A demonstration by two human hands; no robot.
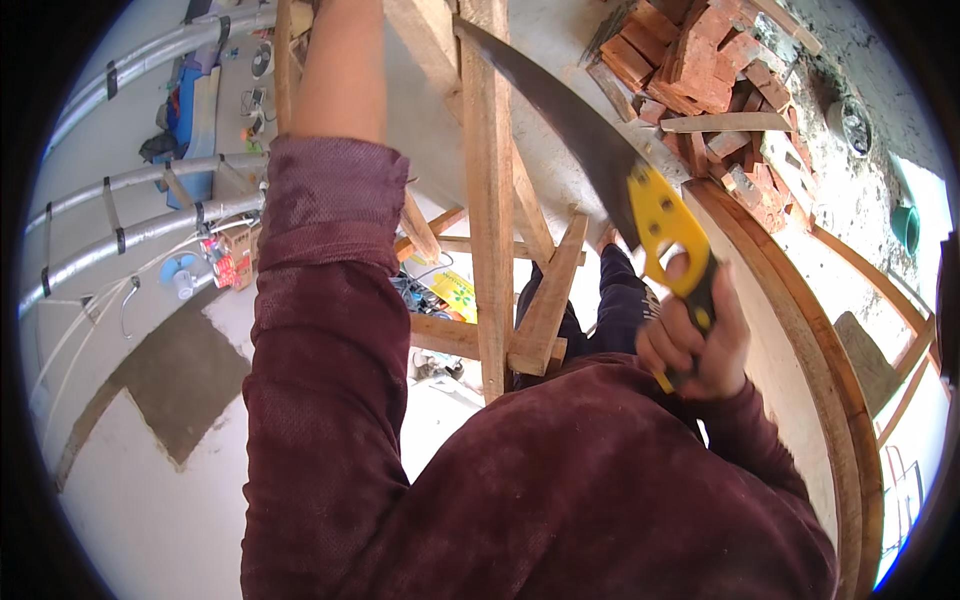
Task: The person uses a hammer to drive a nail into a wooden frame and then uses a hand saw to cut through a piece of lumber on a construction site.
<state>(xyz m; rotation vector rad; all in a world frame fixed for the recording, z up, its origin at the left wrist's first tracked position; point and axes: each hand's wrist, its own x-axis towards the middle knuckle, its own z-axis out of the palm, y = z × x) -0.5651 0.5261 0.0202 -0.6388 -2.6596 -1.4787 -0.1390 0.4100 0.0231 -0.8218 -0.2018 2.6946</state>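
Note:
My right hand [705,340] is closed around the yellow-and-black handle of a hand saw [570,115]. The saw's dark, curved blade points up and to the left. Its tip overlaps the top of an upright wooden post [487,200]; whether they touch I cannot tell. My left forearm [343,75], its maroon sleeve rolled back, reaches up past the upper edge, and the hand itself is out of the picture. Beside that arm runs a slanting timber [425,40]. A short wooden brace [550,300] leans below the post.
Red bricks [690,60] are heaped at the upper right, a loose wooden strip [728,122] across them. A long wooden edge [800,300] curves down my right side. Metal rails [150,245] stand at the left. Printed packaging [450,290] shows between the timbers.

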